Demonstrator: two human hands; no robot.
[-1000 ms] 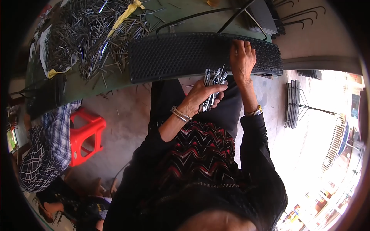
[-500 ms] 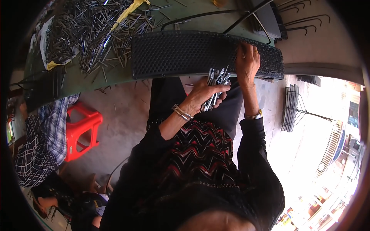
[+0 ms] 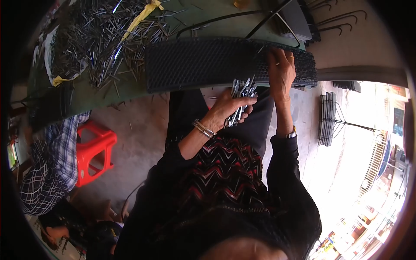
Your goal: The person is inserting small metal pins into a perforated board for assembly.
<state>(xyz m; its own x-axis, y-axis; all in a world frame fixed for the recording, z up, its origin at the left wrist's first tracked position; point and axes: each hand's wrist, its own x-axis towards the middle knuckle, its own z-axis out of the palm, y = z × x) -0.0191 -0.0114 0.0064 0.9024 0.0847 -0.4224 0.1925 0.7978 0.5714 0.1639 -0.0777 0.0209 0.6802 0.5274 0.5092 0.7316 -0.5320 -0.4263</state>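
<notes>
metal rods (image 3: 242, 99) bunched in the left hand (image 3: 226, 107), black perforated panel (image 3: 203, 65) beyond it
left fingers curl snugly around them; right hand (image 3: 282, 78) half-curls over the panel, any hold impossible to tell; rod pile (image 3: 95, 43) lies left of both hands.

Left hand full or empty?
Full: the left hand is closed around a bundle of thin metal rods, ends sticking out above its grip.

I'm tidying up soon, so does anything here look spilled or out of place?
Yes, a few stray rods lie on the floor below the table edge, away from the big pile and the bunch in the left hand, so they look dropped.
</notes>
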